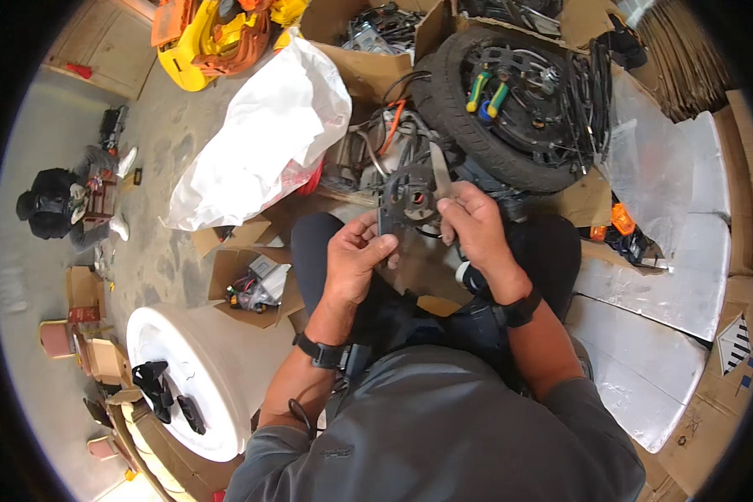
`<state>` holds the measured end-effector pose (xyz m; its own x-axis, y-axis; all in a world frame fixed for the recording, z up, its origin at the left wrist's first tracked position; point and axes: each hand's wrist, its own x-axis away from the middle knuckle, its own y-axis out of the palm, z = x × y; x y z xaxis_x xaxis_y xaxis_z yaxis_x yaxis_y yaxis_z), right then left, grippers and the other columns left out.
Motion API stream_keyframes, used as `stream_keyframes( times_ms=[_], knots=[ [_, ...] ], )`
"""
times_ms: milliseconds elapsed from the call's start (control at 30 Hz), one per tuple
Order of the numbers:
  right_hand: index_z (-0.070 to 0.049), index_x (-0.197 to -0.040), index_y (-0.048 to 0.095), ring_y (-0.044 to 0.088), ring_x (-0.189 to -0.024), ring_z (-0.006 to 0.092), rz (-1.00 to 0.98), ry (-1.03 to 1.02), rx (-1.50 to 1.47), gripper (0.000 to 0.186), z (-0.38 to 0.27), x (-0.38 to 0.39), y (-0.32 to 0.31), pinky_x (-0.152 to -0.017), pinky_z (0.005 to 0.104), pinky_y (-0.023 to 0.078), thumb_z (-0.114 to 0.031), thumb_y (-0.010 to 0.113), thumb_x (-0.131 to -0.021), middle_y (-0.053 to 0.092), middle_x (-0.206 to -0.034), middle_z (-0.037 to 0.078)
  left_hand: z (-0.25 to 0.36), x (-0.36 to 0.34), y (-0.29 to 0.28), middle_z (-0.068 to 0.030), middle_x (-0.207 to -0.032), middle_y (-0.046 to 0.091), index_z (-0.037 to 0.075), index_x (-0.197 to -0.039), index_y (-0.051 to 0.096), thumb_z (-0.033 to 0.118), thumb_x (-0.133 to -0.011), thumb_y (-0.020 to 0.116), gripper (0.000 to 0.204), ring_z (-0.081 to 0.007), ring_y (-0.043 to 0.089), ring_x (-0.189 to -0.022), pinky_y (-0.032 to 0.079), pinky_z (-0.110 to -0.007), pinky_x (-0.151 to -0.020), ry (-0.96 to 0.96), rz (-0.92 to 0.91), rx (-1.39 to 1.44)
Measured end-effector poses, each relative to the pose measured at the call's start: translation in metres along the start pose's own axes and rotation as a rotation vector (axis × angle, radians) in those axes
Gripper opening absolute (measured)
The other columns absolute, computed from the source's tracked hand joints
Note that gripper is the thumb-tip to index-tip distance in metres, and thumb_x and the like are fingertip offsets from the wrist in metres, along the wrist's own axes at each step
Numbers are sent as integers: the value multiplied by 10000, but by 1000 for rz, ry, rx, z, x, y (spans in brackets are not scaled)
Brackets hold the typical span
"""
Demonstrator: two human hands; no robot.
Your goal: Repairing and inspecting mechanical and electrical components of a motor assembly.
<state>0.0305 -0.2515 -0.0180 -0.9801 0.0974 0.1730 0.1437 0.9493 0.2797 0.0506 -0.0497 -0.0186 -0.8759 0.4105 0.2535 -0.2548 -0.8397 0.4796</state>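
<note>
Above my lap, my left hand point(360, 255) is closed, thumb against fingers, on the near left edge of a dark mechanical part point(408, 199). That part has a rounded body and a hole with orange-red showing inside. My right hand point(474, 224) is closed around the lower end of a flat, pale, knife-like blade point(440, 170). The blade points away from me and stands close beside the dark part; whether they touch I cannot tell. My fingers hide its lower end.
Ahead lies a tyred wheel point(456, 92) with green-yellow-handled pliers point(495, 100) on it. A white sack point(263, 138) and parts boxes point(255, 284) are to the left, near a white drum point(192, 376). White foam blocks point(644, 335) stand right. Another person point(54, 203) sits far left.
</note>
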Motion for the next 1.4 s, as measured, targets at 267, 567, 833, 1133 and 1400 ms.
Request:
stream_keyframes(
  times_ms=[267, 567, 833, 1133, 1400],
  knots=[
    [6, -991, 587, 486, -549, 58, 24, -22, 8, 124, 3, -1, -7, -512, 234, 408, -101, 545, -943, 543, -683, 0, 0, 3, -1, -34, -902, 651, -43, -1199, 594, 42, -844, 706, 381, -87, 568, -678, 465, -225, -581, 17, 36, -56],
    [14, -1056, 593, 491, -561, 56, 38, -52, 13, 162, 6, 0, -5, -512, 227, 404, -95, 560, -941, 552, -724, -4, -7, 3, 0, -34, -897, 652, -11, -1191, 568, -1, -808, 727, 415, -82, 582, -653, 479, -217, -544, 45, 126, -102],
    [21, -1035, 594, 499, -556, 57, 22, -55, 44, 142, 6, 0, -2, -512, 228, 410, -77, 564, -937, 564, -715, 1, -12, -1, 4, -30, -904, 634, 28, -1124, 505, -50, -793, 725, 405, -82, 596, -712, 510, -221, -596, 164, 146, -64],
    [35, -1028, 585, 508, -558, 66, 19, -20, 26, 147, 7, 1, -1, -509, 233, 420, -73, 576, -929, 586, -744, 19, -8, -4, 8, 45, -785, 520, 49, -1077, 520, -27, -840, 694, 304, -45, 498, -686, 422, -183, -615, 240, 227, -29],
    [12, -1009, 595, 523, -549, 78, -29, 43, -89, 126, 8, 0, -2, -501, 230, 429, -78, 588, -921, 580, -753, 16, -7, -5, 4, 68, -757, 471, 55, -1070, 532, -1, -866, 679, 257, -36, 454, -661, 388, -177, -600, 285, 170, -36]
  ],
)
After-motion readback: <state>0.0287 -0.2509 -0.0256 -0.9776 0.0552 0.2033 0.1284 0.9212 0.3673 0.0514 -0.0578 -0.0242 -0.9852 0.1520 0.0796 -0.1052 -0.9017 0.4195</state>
